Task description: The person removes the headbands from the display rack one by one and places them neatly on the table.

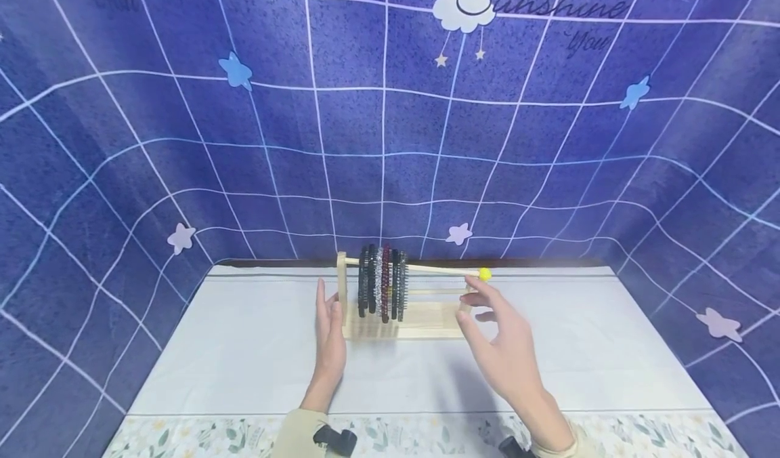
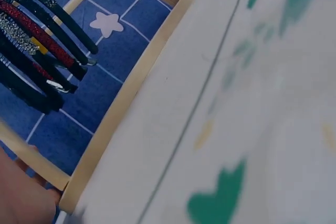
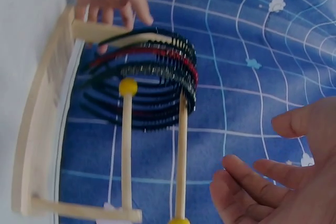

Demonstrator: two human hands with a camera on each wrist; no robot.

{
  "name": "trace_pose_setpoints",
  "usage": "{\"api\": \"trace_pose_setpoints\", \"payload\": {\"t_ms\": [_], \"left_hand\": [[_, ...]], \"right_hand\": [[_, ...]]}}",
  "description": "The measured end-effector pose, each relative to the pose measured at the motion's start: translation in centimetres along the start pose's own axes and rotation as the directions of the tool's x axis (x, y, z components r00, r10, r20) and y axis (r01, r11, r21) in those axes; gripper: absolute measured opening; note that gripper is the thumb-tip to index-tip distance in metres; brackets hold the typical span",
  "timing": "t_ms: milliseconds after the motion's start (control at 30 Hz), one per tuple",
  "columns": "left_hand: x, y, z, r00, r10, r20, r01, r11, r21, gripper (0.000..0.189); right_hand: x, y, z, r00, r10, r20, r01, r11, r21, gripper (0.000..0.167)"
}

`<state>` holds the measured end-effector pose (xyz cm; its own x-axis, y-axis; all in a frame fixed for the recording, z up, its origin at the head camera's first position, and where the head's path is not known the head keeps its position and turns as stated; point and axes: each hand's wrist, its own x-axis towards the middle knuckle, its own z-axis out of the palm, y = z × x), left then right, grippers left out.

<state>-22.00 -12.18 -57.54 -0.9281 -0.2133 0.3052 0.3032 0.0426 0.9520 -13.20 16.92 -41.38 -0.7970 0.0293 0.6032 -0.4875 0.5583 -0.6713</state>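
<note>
A pale wooden headband rack (image 1: 426, 317) stands on the white table, with an upright at each end. Several glittery headbands (image 1: 385, 285), black, silver and dark red, hang together on its upper rod (image 1: 441, 269), toward the left. A yellow ball (image 1: 484, 274) caps that rod's right end. My left hand (image 1: 330, 343) rests against the left upright (image 1: 342, 288), its fingers mostly straight along the outer side. Close by the right upright, my right hand (image 1: 506, 349) has thumb and fingers apart. The right wrist view shows that hand (image 3: 283, 182) beside the rod, holding nothing.
A lower rod (image 3: 126, 150) with its own yellow ball (image 3: 127, 87) runs beneath the upper one. Behind the table hangs a blue gridded curtain (image 1: 390, 139) with stars and clouds. A floral cloth strip (image 1: 414, 434) borders the table's near edge.
</note>
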Motion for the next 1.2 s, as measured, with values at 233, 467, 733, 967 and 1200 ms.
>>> {"api": "trace_pose_setpoints", "payload": {"t_ms": [233,467,733,967,1200], "left_hand": [[-0.3,1.7,0.9,0.999,0.011,-0.042,-0.012,1.000,-0.008,0.068],[-0.6,2.3,0.7,0.998,-0.058,-0.022,0.058,0.998,-0.027,0.064],[-1.0,1.9,0.6,0.999,-0.052,-0.008,0.052,0.999,-0.016,0.064],[-1.2,1.9,0.5,0.998,-0.055,0.002,0.055,0.998,0.028,0.059],[-1.1,1.7,0.6,0.999,-0.050,0.021,0.049,0.998,0.028,0.054]], "right_hand": [[0.3,-0.5,1.9,0.998,0.037,0.050,-0.043,0.991,0.124,0.051],[0.8,-0.4,4.0,0.993,0.081,0.088,-0.096,0.978,0.183,0.051],[1.1,0.1,5.8,0.984,0.128,0.121,-0.147,0.975,0.165,0.052],[1.4,0.5,7.3,0.987,0.110,0.120,-0.124,0.985,0.116,0.058],[2.0,0.4,8.1,0.991,0.094,0.093,-0.103,0.990,0.097,0.059]]}}
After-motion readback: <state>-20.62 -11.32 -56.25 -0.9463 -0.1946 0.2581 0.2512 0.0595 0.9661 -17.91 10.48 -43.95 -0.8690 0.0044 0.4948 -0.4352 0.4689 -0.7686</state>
